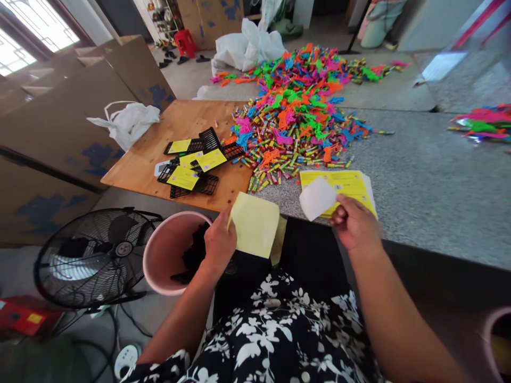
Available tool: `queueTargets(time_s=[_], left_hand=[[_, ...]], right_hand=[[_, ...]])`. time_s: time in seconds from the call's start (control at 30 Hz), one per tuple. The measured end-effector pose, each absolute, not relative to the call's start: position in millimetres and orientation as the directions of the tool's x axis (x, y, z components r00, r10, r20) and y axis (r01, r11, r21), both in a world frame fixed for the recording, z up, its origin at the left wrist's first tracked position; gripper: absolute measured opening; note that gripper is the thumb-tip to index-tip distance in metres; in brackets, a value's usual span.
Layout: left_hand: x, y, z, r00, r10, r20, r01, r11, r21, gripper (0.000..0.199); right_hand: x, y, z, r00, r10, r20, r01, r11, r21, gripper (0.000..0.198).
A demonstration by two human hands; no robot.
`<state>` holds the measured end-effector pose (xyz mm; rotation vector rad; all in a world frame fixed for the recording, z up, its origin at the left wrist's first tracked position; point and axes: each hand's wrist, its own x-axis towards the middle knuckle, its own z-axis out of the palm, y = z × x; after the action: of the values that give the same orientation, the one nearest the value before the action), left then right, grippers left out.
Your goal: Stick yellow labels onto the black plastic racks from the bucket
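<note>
My left hand is closed on the edge of a pale yellow paper sheet in front of my lap. Behind its right edge shows a darker yellowish strip. My right hand pinches a small white piece of paper by its right corner. That piece covers part of a stack of printed yellow sheets at the near edge of the grey speckled table. Any print on the two held papers cannot be made out.
Colourful plastic toy guns and small wrapped tubes form a large heap across the tables. On the wooden table lie black plastic baskets with yellow cards. A pink bucket and a black fan stand left; cardboard boxes behind.
</note>
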<state>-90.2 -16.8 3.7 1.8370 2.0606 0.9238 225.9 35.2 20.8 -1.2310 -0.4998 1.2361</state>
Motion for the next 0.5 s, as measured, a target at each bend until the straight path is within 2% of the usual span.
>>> queueTargets(time_s=[0.1, 0.17, 0.23, 0.3, 0.37, 0.43, 0.5], left_hand=[[-75, -25, 1, 0.051, 0.919, 0.390, 0.878, -0.227, 0.421, 0.049], [-57, -29, 1, 0.206, 0.911, 0.358, 0.877, -0.334, 0.345, 0.045], [-36, -29, -2, 0.352, 0.915, 0.199, 0.880, -0.395, 0.263, 0.038], [-15, -26, -8, 0.453, 0.889, -0.070, 0.879, -0.433, 0.199, 0.036], [5, -23, -17, 0.474, 0.819, -0.324, 0.880, -0.435, 0.190, 0.036], [19, -20, -24, 0.475, 0.746, -0.467, 0.880, -0.419, 0.226, 0.031], [23, -19, -28, 0.492, 0.703, -0.514, 0.870, -0.411, 0.271, 0.025]], right_hand=[[242, 33, 24, 0.448, 0.876, -0.179, -0.354, -0.010, -0.935, 0.038], [244, 31, 27, 0.497, 0.863, -0.095, -0.281, 0.056, -0.958, 0.035], [241, 29, 29, 0.519, 0.855, -0.029, -0.214, 0.096, -0.972, 0.035], [234, 27, 31, 0.517, 0.856, 0.012, -0.171, 0.117, -0.978, 0.035], [225, 25, 33, 0.509, 0.860, 0.030, -0.137, 0.116, -0.984, 0.035], [218, 22, 34, 0.488, 0.872, 0.035, -0.092, 0.091, -0.992, 0.034], [214, 21, 32, 0.482, 0.875, 0.051, -0.018, 0.068, -0.998, 0.032]])
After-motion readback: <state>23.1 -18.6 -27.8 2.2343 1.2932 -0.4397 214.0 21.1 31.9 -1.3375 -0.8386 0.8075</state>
